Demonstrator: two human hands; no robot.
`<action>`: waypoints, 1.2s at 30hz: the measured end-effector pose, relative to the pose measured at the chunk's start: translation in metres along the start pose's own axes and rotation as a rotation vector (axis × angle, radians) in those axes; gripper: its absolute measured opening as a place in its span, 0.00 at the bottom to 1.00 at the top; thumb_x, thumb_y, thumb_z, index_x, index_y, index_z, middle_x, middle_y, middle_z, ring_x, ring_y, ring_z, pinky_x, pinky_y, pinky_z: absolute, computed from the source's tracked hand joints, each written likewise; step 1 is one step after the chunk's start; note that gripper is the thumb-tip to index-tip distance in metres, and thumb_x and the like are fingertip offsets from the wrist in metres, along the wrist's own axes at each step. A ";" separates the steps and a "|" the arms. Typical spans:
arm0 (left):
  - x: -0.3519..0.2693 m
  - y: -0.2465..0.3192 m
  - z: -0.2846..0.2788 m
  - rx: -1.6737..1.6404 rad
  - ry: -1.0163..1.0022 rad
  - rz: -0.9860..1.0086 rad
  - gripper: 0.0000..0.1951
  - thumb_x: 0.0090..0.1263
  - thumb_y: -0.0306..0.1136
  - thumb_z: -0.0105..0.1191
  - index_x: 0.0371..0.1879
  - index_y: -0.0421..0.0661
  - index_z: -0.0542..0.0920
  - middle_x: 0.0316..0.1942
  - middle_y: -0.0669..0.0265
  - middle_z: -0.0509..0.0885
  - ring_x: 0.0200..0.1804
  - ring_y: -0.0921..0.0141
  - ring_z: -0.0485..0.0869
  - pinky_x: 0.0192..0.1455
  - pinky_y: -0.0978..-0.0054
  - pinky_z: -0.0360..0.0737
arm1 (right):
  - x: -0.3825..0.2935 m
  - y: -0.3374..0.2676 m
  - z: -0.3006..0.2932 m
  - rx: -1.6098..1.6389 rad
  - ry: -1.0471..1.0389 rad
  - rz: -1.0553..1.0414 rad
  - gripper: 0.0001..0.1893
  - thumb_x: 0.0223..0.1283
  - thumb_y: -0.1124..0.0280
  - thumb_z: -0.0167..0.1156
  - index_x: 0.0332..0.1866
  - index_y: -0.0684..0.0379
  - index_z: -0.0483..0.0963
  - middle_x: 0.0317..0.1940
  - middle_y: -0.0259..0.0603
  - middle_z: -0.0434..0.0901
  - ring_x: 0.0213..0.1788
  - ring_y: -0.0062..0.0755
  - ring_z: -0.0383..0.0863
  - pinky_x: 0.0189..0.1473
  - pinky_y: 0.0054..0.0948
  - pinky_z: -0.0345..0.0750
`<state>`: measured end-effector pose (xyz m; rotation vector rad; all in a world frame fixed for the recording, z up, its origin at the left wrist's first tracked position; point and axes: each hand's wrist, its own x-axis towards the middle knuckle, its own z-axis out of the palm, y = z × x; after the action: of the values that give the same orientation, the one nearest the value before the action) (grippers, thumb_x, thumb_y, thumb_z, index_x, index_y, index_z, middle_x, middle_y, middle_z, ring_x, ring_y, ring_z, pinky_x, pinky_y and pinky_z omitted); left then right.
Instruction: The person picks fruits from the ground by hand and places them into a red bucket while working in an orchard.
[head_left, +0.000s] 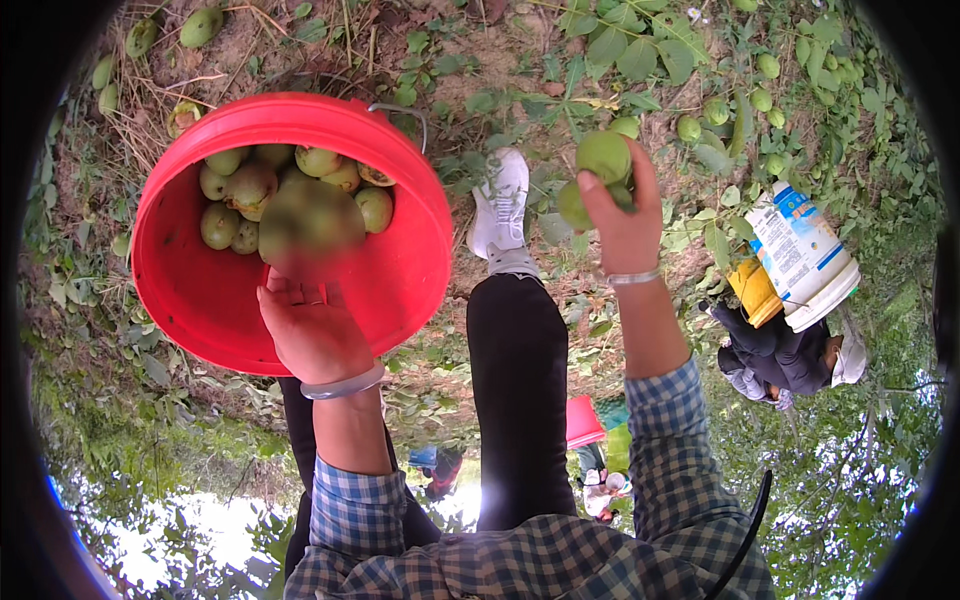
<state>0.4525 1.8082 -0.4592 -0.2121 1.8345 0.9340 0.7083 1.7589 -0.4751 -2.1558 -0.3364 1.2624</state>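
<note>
A red plastic bucket (292, 118) lies tipped with its mouth towards me, holding several green-husked walnuts (219, 225), some browned. My left hand (319, 330) reaches over its near rim, fingers towards the walnuts; a blurred patch hides the fingertips and whatever they may touch. To the right, above the ground, my right hand (628, 221) grips two green walnuts, one (602, 156) at the fingertips and another (575, 206) lower, by the thumb. A further green walnut (625, 126) shows just beyond them.
Green walnuts (761, 99) lie among leaves at the upper right, others (201, 28) at the upper left. My white shoe (501, 202) stands between bucket and right hand. A white and blue bucket (806, 247) and a yellow one (754, 289) are at right, near a crouching person (787, 356).
</note>
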 end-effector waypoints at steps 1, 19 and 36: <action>0.002 -0.001 -0.003 -0.012 0.013 -0.002 0.20 0.74 0.45 0.34 0.49 0.43 0.72 0.52 0.65 0.75 0.54 0.68 0.72 0.61 0.63 0.66 | -0.014 -0.008 0.001 0.011 -0.037 -0.143 0.30 0.43 0.72 0.67 0.56 0.59 0.67 0.50 0.45 0.70 0.52 0.36 0.74 0.50 0.34 0.78; -0.002 -0.020 0.017 0.051 0.241 -0.059 0.22 0.71 0.48 0.34 0.53 0.44 0.69 0.56 0.64 0.70 0.60 0.67 0.67 0.63 0.55 0.62 | 0.157 0.148 -0.082 -0.091 0.362 0.429 0.26 0.51 0.66 0.63 0.55 0.57 0.64 0.40 0.47 0.75 0.31 0.36 0.79 0.28 0.28 0.83; 0.020 -0.034 -0.026 -0.203 -0.572 -0.261 0.15 0.74 0.39 0.34 0.47 0.43 0.73 0.49 0.62 0.77 0.55 0.64 0.75 0.59 0.59 0.71 | 0.235 0.097 -0.206 0.567 0.369 0.833 0.40 0.48 0.39 0.61 0.56 0.61 0.61 0.50 0.51 0.69 0.44 0.54 0.76 0.32 0.36 0.84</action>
<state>0.4428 1.7729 -0.4890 -0.2696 1.1579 0.8828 0.9969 1.7230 -0.6256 -1.9802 1.0440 1.1122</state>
